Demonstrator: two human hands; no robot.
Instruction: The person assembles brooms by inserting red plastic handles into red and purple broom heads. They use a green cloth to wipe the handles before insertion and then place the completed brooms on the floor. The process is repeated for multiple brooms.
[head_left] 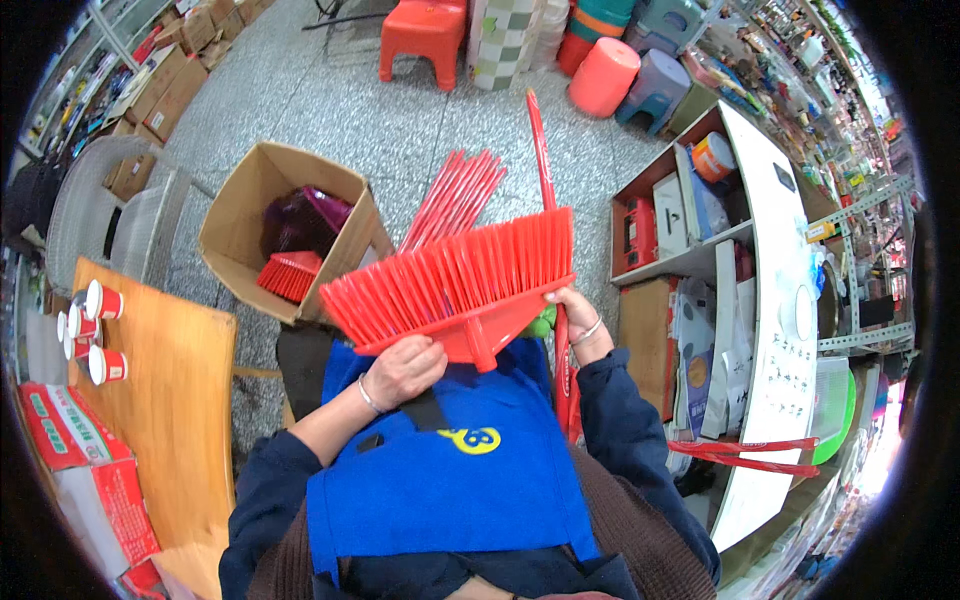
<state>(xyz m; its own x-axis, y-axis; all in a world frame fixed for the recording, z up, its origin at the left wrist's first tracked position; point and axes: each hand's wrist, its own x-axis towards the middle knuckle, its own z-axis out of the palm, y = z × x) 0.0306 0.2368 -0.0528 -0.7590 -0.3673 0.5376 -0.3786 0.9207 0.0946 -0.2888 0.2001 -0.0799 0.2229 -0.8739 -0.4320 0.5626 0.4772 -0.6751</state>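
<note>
A red broom head (455, 285) is held over my lap, bristles pointing up and away, its short handle socket toward me. My left hand (405, 372) grips the lower left edge, fingers curled against the plastic. My right hand (585, 318) closes on the right end, thumb on the rim. A red broom handle (563, 370) runs upright just beside my right hand, and another red stick (541, 150) rises behind the bristles. Several red sticks (455, 195) lie bundled on the floor ahead. My blue apron (420, 490) lies beneath the broom head.
At left, a cardboard box (235, 225) contains another red broom head (290, 275). Paper cups (107, 366) stand on a wooden table (175, 420). At right is a white-topped desk (765, 400) with red sticks (745, 452) projecting past it. Stools (425, 40) stand ahead.
</note>
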